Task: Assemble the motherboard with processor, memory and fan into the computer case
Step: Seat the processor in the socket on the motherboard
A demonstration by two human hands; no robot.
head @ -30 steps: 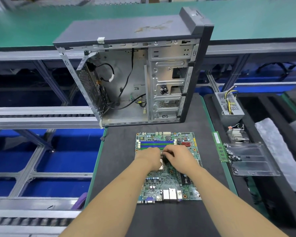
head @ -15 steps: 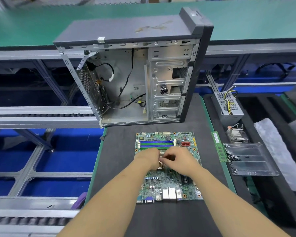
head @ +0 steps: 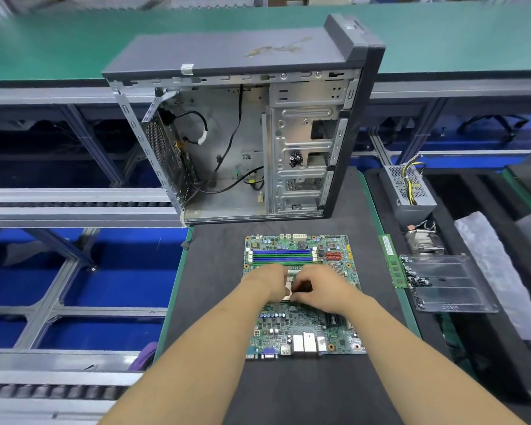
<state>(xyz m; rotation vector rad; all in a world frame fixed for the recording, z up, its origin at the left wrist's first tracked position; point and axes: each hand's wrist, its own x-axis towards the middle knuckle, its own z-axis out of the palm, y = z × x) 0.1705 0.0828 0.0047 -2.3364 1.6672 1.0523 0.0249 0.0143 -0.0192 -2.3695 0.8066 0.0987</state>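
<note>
- A green rectangular motherboard (head: 302, 294) lies flat on the dark grey mat of the worktop (head: 215, 302), near the person, with its blue and green memory slots at the far end and its silver rear ports at the near edge.
- The left hand (head: 265, 282) rests over the middle of the board, fingers bent down onto the socket area; whether its grip holds anything I cannot tell.
- The right hand (head: 325, 288) sits just beside it on the right, fingers curled in a narrow grip at the edge of a pale metallic square processor (head: 288, 289) that shows between the two hands.
- A dark grey metal computer case (head: 246, 139) stands upright at the far end of the mat, its side open toward the person, with black cables hanging loose inside and the bare drive cage on its right half.
- A green memory stick (head: 393, 260) lies along the right edge of the mat, apart from the board.
- Just right of the stick is a clear plastic tray (head: 448, 283) with small dark screws along its left side.
- Beyond the tray sits a finned metal cooler (head: 423, 237), and farther still a grey boxed power supply (head: 410, 191) with yellow and black wires.
</note>
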